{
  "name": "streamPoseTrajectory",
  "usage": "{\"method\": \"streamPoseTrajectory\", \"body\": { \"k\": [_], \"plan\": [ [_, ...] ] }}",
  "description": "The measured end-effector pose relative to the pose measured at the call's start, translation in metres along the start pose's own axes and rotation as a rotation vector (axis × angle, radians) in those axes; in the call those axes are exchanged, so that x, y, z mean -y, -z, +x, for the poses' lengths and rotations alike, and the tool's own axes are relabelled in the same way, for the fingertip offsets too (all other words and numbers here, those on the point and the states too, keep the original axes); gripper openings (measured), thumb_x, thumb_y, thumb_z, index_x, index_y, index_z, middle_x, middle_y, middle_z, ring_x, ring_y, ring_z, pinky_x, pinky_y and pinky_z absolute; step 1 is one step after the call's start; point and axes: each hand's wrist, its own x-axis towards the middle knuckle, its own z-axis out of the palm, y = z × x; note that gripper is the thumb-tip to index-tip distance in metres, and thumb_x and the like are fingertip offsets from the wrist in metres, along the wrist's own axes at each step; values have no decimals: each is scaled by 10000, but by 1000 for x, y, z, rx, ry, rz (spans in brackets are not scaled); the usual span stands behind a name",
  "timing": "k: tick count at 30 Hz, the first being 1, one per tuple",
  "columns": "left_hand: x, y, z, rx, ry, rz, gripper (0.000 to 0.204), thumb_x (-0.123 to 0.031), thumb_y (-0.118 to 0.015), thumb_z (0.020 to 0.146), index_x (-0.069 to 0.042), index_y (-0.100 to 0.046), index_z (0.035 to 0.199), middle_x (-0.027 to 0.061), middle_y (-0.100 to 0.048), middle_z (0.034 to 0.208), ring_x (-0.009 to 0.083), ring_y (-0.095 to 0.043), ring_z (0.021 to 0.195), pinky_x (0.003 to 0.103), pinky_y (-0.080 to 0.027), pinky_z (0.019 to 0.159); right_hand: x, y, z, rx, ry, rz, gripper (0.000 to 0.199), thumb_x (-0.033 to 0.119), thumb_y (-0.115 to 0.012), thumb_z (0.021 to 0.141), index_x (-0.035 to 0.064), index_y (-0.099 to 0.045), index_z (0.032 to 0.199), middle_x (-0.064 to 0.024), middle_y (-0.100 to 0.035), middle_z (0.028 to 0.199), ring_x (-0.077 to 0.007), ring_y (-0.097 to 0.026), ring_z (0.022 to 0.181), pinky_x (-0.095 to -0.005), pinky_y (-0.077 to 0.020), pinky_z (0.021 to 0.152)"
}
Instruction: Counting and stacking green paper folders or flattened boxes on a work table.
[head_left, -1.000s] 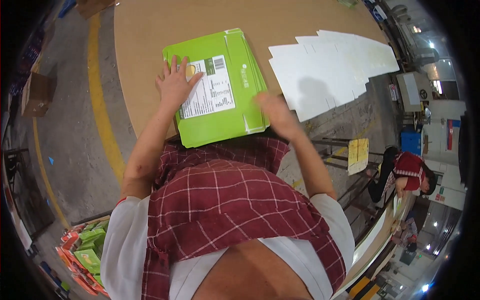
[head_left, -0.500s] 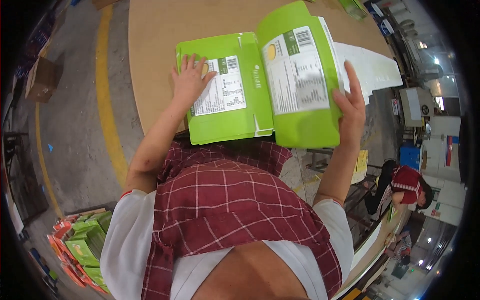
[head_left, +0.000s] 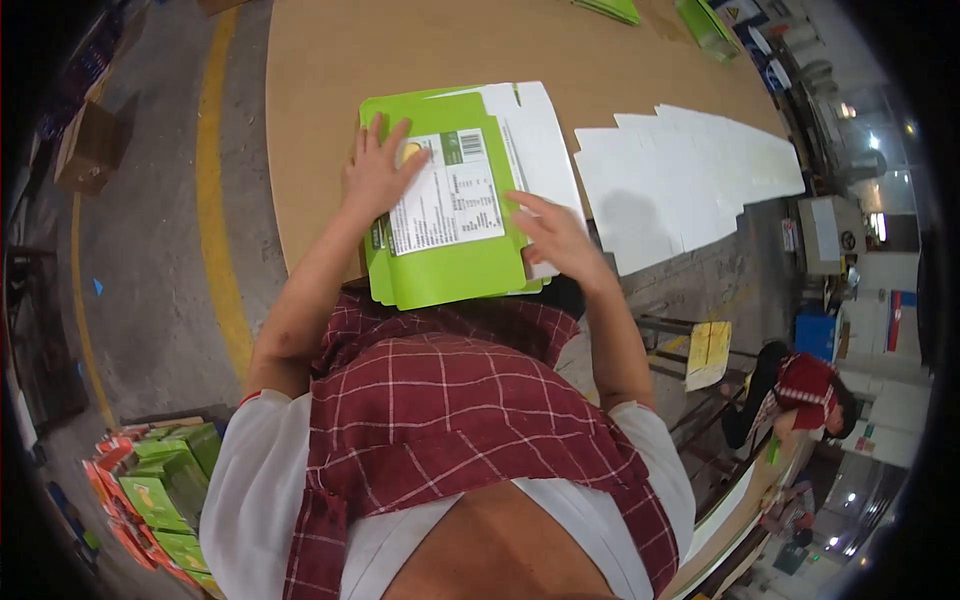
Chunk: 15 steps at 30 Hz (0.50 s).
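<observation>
Left hand (head_left: 380,178) lies spread flat, gripping nothing, on the green carton (head_left: 450,275), seemingly steadying it on the bench (head_left: 340,50); right hand (head_left: 560,238) is half-curled at its right edge, hold unclear.

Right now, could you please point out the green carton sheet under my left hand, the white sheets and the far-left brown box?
Green carton sheet (head_left: 452,207): head view, on its printed white panel.
White sheets (head_left: 690,180): head view, middle of the overlapping row.
Brown box (head_left: 86,150): head view, on its side.
</observation>
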Motion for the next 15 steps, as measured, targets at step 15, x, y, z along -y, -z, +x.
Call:
{"method": "streamPoseTrajectory", "body": {
  "k": [15],
  "plan": [
    [-9, -20, -1, 4, -78, 601, 639, -571, -341, 819, -141, -334, 1292, 107, -264, 1369, 296, -183, 1282, 606, -225, 918, 8, -3, 91, -106, 460, -958, 544, 366, -408, 853, 21, -329, 1267, -153, -274, 1350, -279, -202, 1275, -445, -179, 1017]
  ]
}}
